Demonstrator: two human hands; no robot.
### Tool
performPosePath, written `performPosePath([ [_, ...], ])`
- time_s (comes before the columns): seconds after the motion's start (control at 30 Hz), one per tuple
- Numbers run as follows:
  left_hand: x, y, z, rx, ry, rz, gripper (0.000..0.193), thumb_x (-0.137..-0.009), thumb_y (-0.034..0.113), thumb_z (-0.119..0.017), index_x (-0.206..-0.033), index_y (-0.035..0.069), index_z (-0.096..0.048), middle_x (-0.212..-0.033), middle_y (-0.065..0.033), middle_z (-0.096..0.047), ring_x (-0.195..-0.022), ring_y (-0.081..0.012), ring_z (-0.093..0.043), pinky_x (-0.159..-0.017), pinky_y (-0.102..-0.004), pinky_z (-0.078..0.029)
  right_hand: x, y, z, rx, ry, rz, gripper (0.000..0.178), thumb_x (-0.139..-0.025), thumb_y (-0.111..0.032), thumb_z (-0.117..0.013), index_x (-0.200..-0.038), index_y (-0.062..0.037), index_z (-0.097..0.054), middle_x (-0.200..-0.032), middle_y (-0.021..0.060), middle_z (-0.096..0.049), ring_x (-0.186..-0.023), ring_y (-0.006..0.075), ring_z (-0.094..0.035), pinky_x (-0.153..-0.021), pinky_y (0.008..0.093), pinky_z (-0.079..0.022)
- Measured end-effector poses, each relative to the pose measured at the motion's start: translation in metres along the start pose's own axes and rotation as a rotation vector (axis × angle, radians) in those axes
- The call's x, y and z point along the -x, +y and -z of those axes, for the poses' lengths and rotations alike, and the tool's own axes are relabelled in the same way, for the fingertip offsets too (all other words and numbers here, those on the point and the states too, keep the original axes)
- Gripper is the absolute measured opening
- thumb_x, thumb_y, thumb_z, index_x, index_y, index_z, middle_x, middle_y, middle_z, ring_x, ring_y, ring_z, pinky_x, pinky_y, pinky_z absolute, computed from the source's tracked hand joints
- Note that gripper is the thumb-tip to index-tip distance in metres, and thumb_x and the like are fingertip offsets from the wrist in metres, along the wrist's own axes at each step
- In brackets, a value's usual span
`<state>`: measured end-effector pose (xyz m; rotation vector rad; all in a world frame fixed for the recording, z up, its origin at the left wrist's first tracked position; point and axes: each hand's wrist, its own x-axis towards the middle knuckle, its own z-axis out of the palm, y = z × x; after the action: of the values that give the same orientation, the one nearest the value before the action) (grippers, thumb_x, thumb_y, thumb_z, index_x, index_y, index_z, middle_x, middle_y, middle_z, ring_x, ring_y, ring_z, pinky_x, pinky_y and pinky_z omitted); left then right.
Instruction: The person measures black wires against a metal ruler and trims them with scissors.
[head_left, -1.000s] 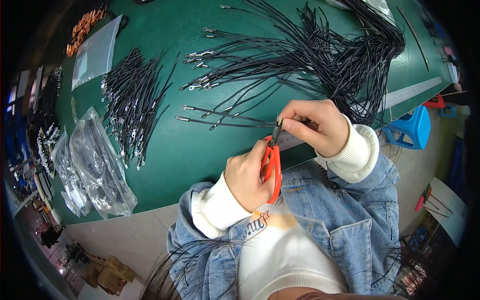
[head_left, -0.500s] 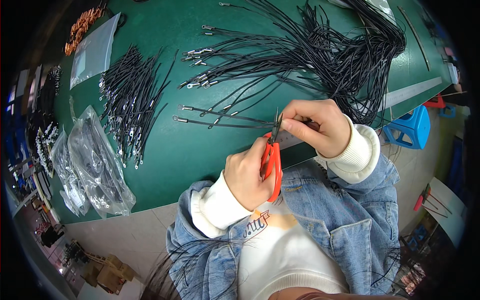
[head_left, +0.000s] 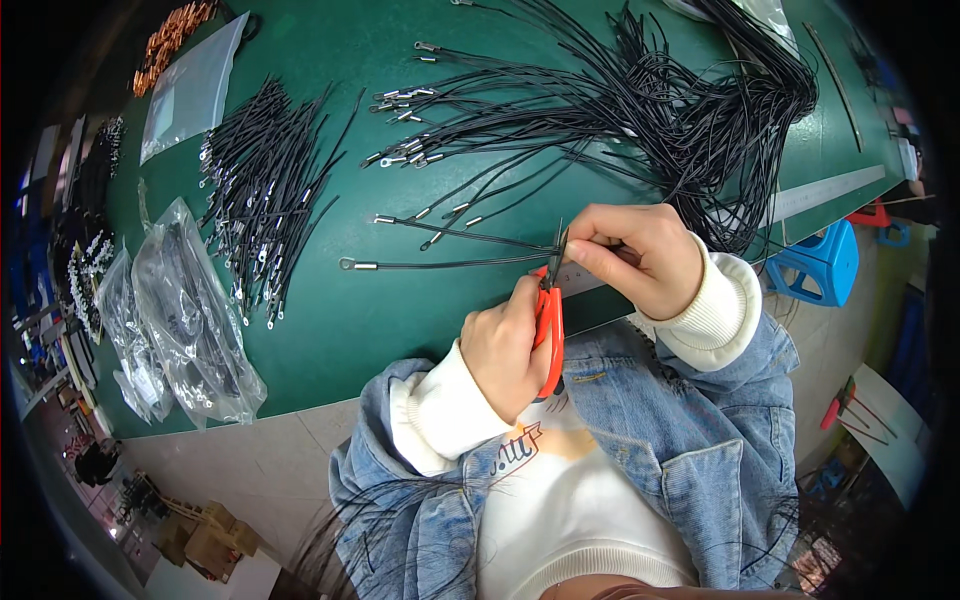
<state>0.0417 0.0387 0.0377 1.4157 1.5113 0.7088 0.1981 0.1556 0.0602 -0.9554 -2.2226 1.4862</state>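
Observation:
My left hand (head_left: 497, 345) is closed around the red handles of a pair of scissors (head_left: 551, 335), whose blades point up and away from me. Between thumb and forefinger, my right hand (head_left: 645, 255) pinches black wires (head_left: 460, 264) just right of the blades. Two of these wires reach left across the blades, each ending in a silver ring terminal (head_left: 352, 265). The blades lie across the wires; whether they have cut through cannot be made out. Beyond my hands spreads a large bundle of long black wires (head_left: 690, 120), many with metal terminals at their left ends.
A pile of short black wires with terminals (head_left: 265, 190) lies on the green table (head_left: 330, 340). Clear bags (head_left: 195, 310) are at the left edge, with another flat bag (head_left: 190, 90) and copper-coloured parts (head_left: 172, 45) behind. A steel ruler (head_left: 830, 192) runs beneath my right hand. A blue stool (head_left: 825, 265) stands right.
The scissor handles have drawn closer together, and my left hand has moved slightly right. The two wires' terminal ends have spread farther apart. My right hand stays nearly in place.

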Motion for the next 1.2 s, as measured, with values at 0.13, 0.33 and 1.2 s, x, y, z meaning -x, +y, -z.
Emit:
performPosePath([
  [0.13, 0.003, -0.001, -0.006, 0.045, 0.025, 0.012, 0.015, -0.086, 0.004, -0.050, -0.100, -0.002, -0.054, -0.061, -0.0163, -0.055, -0.051, -0.0314, -0.058, -0.053, -0.0363, -0.045, 0.001, 0.002, -0.004, 0.008, 0.024, 0.018, 0.009, -0.084, -0.011, -0.060, -0.084, -0.0025, -0.062, -0.065, 0.0096, -0.059, -0.054, 0.0219, -0.058, -0.050, 0.0283, -0.045],
  [0.33, 0.003, -0.005, -0.008, 0.209, 0.004, 0.013, 0.012, -0.088, 0.005, -0.050, -0.097, 0.000, -0.055, -0.057, -0.0130, -0.054, -0.048, -0.0262, -0.056, -0.052, -0.0326, -0.044, -0.001, 0.004, -0.004, 0.054, -0.021, -0.002, 0.009, -0.084, -0.011, -0.060, -0.084, -0.0027, -0.063, -0.065, 0.0095, -0.059, -0.055, 0.0226, -0.058, -0.051, 0.0294, -0.046],
  [1.2, 0.026, -0.049, 0.100, -0.063, 0.282, 0.041, 0.019, -0.075, -0.001, -0.063, -0.094, 0.002, -0.067, -0.062, -0.0069, -0.054, -0.051, -0.0107, -0.052, -0.048, -0.0250, -0.038, 0.002, 0.019, 0.012, 0.148, -0.214, -0.067, 0.008, -0.082, -0.009, -0.061, -0.084, -0.0017, -0.063, -0.064, 0.0103, -0.060, -0.052, 0.0203, -0.056, -0.050, 0.0284, -0.044],
])
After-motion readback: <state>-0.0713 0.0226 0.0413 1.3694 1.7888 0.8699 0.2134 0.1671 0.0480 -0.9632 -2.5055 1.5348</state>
